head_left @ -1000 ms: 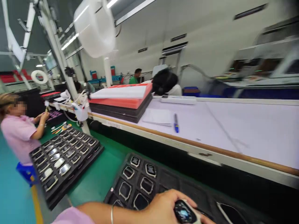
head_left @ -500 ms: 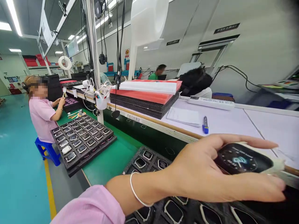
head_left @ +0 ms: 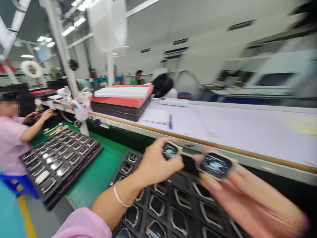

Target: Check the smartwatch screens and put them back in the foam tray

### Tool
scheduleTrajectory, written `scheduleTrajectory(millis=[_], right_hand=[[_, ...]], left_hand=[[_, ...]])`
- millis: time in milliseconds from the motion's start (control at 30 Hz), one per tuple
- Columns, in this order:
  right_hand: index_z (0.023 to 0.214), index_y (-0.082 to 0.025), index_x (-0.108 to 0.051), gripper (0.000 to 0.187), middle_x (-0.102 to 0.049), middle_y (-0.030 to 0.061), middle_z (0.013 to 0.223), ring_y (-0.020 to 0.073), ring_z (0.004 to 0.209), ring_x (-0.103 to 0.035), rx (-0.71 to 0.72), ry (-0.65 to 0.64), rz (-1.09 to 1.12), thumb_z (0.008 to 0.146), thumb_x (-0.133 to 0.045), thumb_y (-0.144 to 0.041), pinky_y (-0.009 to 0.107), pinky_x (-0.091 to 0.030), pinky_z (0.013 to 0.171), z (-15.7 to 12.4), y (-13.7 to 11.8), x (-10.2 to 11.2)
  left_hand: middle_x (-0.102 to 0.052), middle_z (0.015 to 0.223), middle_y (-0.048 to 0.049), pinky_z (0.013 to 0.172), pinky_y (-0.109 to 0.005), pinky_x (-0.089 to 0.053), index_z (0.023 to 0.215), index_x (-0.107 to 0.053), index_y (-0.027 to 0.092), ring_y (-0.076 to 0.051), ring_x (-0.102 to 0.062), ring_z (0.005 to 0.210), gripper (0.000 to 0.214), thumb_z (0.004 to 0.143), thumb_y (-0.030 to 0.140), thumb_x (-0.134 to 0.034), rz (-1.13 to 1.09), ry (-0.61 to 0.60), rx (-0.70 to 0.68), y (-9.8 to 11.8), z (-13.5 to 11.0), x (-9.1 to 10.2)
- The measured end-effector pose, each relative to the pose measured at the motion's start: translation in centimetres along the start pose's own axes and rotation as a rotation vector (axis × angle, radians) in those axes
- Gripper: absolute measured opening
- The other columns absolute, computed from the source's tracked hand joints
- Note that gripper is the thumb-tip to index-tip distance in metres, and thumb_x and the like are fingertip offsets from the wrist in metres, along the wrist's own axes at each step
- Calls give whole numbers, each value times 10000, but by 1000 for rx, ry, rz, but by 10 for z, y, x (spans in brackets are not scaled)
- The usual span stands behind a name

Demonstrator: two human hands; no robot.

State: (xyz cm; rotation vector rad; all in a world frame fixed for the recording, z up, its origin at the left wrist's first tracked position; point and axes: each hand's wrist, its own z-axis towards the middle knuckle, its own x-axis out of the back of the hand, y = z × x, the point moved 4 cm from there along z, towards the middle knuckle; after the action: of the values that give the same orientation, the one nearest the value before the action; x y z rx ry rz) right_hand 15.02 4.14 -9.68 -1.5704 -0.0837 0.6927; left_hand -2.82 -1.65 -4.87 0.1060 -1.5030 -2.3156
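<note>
My left hand (head_left: 155, 165) is closed around a small watch body (head_left: 170, 150) with a lit screen, held above a black foam tray (head_left: 188, 185). My right hand (head_left: 237, 195), blurred by motion, grips a second watch body (head_left: 215, 165) just to the right of the first. The two watch bodies sit close together, a little apart. The tray below holds several watch cases in square pockets.
A second black tray (head_left: 59, 162) full of watch bodies lies on the green mat (head_left: 99, 175) to the left. A co-worker in pink (head_left: 12, 142) works at far left. Behind runs a white shelf (head_left: 247, 129) with stacked foam sheets (head_left: 123, 100), paper and a pen (head_left: 170, 121).
My left hand has pulled back from close to the camera and lowered toward the tray with its watch body. My right hand has come into view holding a second one. The camera swung.
</note>
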Motion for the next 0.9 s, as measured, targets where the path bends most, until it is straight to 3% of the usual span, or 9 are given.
scheduleTrajectory(millis=[100,167,433,767,900], right_hand=[[1152,-234,-739,507,-725,85,1076,146,606,-517,79,-29,109,691,-869,-401,309,-482,592,-9,-8,-34],[1137,-215,-744,489,-731,65,1008,113,579,-498,79,-72,204,690,-877,-360,272,-462,582,-6,-9,-44],[1180,-209,-739,447,-714,61,1013,80,602,-524,96,-240,335,760,-859,-305,244,-455,617,0,1,-40],[1168,-211,-747,436,-717,65,994,77,587,-512,106,-267,345,760,-857,-315,241,-429,596,3,2,-41],[1177,-209,-744,441,-712,61,998,76,594,-524,107,-276,330,764,-856,-317,235,-432,597,4,4,-41]], left_hand=[[-644,852,4,708,-248,-474,1145,-623,148,-111,-548,714,409,744,76,-590,9,-31,-24,-5,2,-4],[-650,887,-5,694,-243,-465,1142,-613,155,-112,-553,714,391,754,123,-577,43,-31,-53,-8,4,-6],[-650,933,-26,669,-244,-467,1156,-597,171,-127,-570,728,398,764,242,-613,9,-51,-8,-7,-1,-8],[-601,810,6,642,-254,-444,1137,-598,165,-127,-524,670,438,713,268,-634,-79,-54,39,-11,2,-9],[-598,848,-2,692,-267,-464,1159,-591,167,-141,-565,730,462,716,279,-657,-108,-55,59,-14,4,-9]])
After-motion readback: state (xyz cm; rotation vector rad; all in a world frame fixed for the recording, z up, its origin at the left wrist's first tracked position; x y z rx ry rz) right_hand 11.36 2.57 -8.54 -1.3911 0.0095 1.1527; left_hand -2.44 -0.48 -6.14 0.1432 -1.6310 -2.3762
